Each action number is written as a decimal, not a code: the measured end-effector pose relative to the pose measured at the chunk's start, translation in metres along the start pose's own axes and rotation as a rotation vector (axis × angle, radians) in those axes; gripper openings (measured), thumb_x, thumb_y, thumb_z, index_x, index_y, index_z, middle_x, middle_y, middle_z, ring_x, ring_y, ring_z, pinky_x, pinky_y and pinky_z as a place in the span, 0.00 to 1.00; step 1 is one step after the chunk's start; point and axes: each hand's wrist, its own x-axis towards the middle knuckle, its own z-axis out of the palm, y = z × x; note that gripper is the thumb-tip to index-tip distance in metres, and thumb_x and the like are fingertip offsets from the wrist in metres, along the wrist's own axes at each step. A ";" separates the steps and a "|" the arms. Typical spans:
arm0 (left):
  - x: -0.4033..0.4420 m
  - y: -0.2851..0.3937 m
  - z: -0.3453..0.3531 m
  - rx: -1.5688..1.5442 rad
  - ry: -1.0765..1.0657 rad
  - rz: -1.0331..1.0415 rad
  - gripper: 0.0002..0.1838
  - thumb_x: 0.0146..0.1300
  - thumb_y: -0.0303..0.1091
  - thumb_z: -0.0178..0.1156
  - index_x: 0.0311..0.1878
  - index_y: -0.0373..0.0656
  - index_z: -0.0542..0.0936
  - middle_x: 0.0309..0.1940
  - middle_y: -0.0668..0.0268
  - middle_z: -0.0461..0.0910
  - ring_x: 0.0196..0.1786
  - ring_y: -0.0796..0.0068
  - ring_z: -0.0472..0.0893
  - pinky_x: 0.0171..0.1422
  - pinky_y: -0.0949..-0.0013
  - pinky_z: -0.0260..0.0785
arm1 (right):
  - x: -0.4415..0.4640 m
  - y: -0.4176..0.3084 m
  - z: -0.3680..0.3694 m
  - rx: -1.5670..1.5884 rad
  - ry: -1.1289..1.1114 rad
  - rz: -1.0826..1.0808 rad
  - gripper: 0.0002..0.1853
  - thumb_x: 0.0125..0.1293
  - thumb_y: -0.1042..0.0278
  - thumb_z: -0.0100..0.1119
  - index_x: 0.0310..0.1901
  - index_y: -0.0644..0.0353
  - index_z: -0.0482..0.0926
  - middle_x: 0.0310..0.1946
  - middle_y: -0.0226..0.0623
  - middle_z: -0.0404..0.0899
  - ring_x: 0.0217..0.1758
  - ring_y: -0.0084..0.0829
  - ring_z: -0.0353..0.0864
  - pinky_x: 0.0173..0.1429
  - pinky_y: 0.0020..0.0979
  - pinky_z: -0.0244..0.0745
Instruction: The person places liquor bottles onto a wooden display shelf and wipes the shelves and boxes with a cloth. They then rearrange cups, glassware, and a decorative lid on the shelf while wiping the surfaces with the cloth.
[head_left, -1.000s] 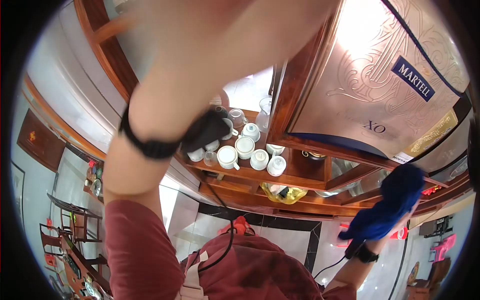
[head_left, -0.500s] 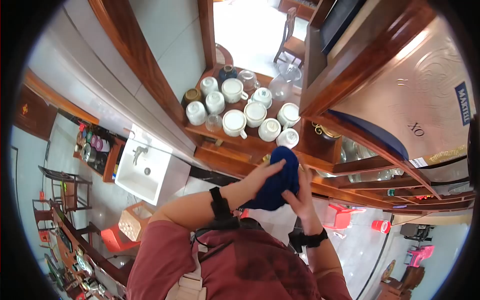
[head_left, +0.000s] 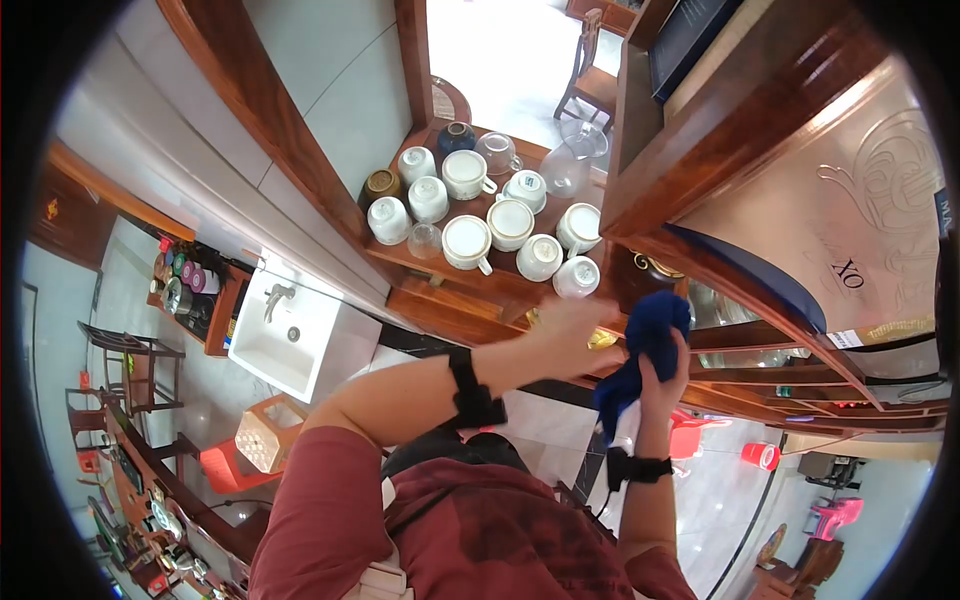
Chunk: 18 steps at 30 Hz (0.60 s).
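Observation:
My right hand [head_left: 660, 385] is wrapped round a dark blue cloth [head_left: 655, 330], which bunches above the fingers and hangs down on the left. Just left of the cloth, my left hand [head_left: 575, 340] is smeared by motion, and its fingers cannot be made out. Beyond both hands, several upturned white cups [head_left: 512, 224] stand on the wooden shelf [head_left: 455, 282], with a glass pitcher [head_left: 565, 172], a clear glass cup [head_left: 497, 152], a dark blue cup [head_left: 457, 137] and a brown cup [head_left: 381, 184] among them.
A large Martell XO box [head_left: 830, 220] stands in the cabinet at the right. The wooden cabinet post [head_left: 740, 120] rises beside the cups. At the left are a white sink [head_left: 285, 335] and a red stool [head_left: 235, 468]. A red bucket [head_left: 760, 456] stands on the floor.
My right hand has moved right with the blue cloth. My left hand has come off the cloth and is now apart from it, blurred, near the shelf's front edge.

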 end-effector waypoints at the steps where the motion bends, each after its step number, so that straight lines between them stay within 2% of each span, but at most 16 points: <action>1: 0.015 -0.023 0.013 0.364 0.415 0.120 0.31 0.51 0.48 0.71 0.56 0.44 0.78 0.54 0.58 0.76 0.63 0.52 0.69 0.66 0.48 0.59 | 0.016 0.007 -0.005 -0.195 -0.079 -0.095 0.34 0.50 0.77 0.69 0.63 0.53 0.75 0.65 0.46 0.69 0.65 0.47 0.72 0.70 0.42 0.65; 2: 0.030 -0.038 0.009 0.652 0.557 0.172 0.37 0.43 0.51 0.75 0.56 0.44 0.78 0.52 0.60 0.76 0.61 0.54 0.70 0.64 0.43 0.57 | 0.029 0.012 -0.007 -0.390 -0.158 -0.187 0.35 0.48 0.77 0.70 0.63 0.51 0.75 0.67 0.48 0.67 0.64 0.51 0.71 0.70 0.43 0.65; 3: 0.038 -0.047 0.003 0.756 0.584 0.195 0.35 0.42 0.54 0.75 0.50 0.42 0.78 0.50 0.60 0.76 0.63 0.61 0.67 0.69 0.41 0.53 | 0.037 0.028 -0.004 -0.485 -0.257 -0.257 0.36 0.47 0.72 0.72 0.63 0.46 0.75 0.68 0.49 0.66 0.67 0.53 0.68 0.69 0.47 0.65; 4: 0.045 -0.055 0.005 0.762 0.581 0.201 0.35 0.42 0.54 0.75 0.50 0.42 0.78 0.50 0.60 0.76 0.63 0.61 0.67 0.69 0.41 0.53 | 0.042 0.045 0.002 -0.581 -0.356 -0.328 0.38 0.46 0.68 0.74 0.63 0.40 0.75 0.70 0.50 0.64 0.69 0.55 0.65 0.68 0.51 0.65; 5: 0.051 -0.061 0.008 0.800 0.571 0.163 0.36 0.41 0.55 0.75 0.50 0.41 0.78 0.50 0.60 0.75 0.63 0.60 0.66 0.71 0.41 0.50 | 0.040 0.045 0.013 -0.702 -0.371 -0.255 0.40 0.44 0.62 0.77 0.64 0.35 0.74 0.72 0.45 0.61 0.70 0.55 0.62 0.66 0.53 0.65; 7: 0.063 -0.067 0.015 0.800 0.478 0.048 0.39 0.38 0.56 0.77 0.50 0.41 0.78 0.50 0.61 0.74 0.64 0.60 0.65 0.76 0.41 0.45 | 0.042 0.044 0.018 -0.719 -0.372 -0.246 0.41 0.44 0.61 0.77 0.64 0.33 0.74 0.72 0.43 0.62 0.70 0.54 0.63 0.65 0.53 0.65; 9: 0.073 -0.075 0.025 0.787 0.492 0.035 0.39 0.38 0.56 0.77 0.50 0.41 0.78 0.50 0.61 0.74 0.64 0.61 0.65 0.75 0.41 0.45 | 0.039 0.043 0.022 -0.701 -0.393 -0.263 0.42 0.42 0.59 0.77 0.65 0.30 0.73 0.71 0.39 0.64 0.67 0.52 0.66 0.63 0.52 0.66; 13: 0.081 -0.078 0.029 0.737 0.520 0.018 0.37 0.39 0.53 0.77 0.51 0.43 0.77 0.48 0.63 0.77 0.61 0.62 0.69 0.74 0.41 0.47 | 0.029 0.026 0.048 -0.549 -0.349 -0.398 0.31 0.39 0.66 0.76 0.52 0.35 0.83 0.60 0.36 0.74 0.62 0.48 0.70 0.61 0.48 0.69; 14: 0.079 -0.074 0.025 0.736 0.525 0.022 0.36 0.40 0.52 0.77 0.51 0.43 0.77 0.46 0.63 0.78 0.60 0.63 0.71 0.74 0.41 0.47 | 0.030 0.032 0.044 -0.551 -0.341 -0.386 0.31 0.39 0.66 0.76 0.52 0.35 0.83 0.60 0.36 0.74 0.62 0.48 0.70 0.61 0.48 0.69; 15: 0.080 -0.069 0.021 0.688 0.385 -0.045 0.32 0.43 0.48 0.76 0.50 0.43 0.76 0.43 0.64 0.80 0.56 0.63 0.75 0.71 0.41 0.52 | 0.035 0.043 0.037 -0.531 -0.347 -0.375 0.31 0.39 0.68 0.75 0.52 0.35 0.83 0.59 0.37 0.74 0.61 0.47 0.71 0.60 0.47 0.70; 18: 0.087 -0.070 0.025 0.613 0.312 -0.011 0.28 0.46 0.47 0.74 0.49 0.45 0.77 0.43 0.63 0.80 0.54 0.62 0.78 0.65 0.40 0.57 | 0.046 0.043 0.015 -0.561 -0.274 -0.266 0.31 0.40 0.71 0.74 0.52 0.41 0.83 0.55 0.40 0.75 0.57 0.48 0.72 0.59 0.44 0.72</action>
